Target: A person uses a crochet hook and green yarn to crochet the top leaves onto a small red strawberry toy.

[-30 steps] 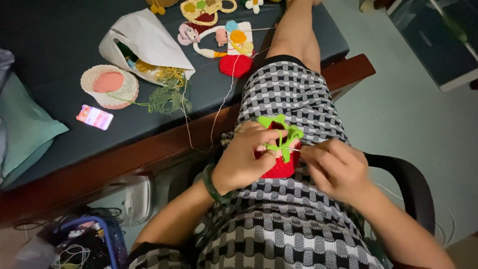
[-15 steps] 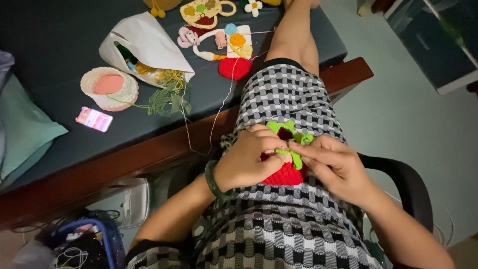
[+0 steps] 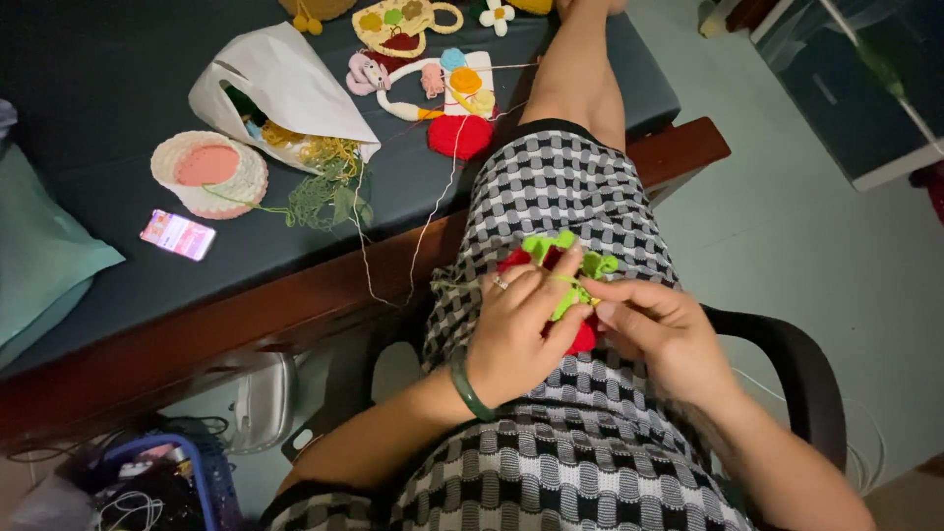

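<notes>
From my remote view, the left hand grips the red-and-green crochet strawberry steady on the lap while the right hand pinches its green yarn, both hands close together.

White paper bag and pink-lit phone screen on dark tabletop

On your dark surface you've got a white paper bag spilling yellow and green yarn. Left of it there's a round cream basket, and just below that a pink phone. Further back lies a red crochet round. A teal cushion sits at the left edge.
</notes>
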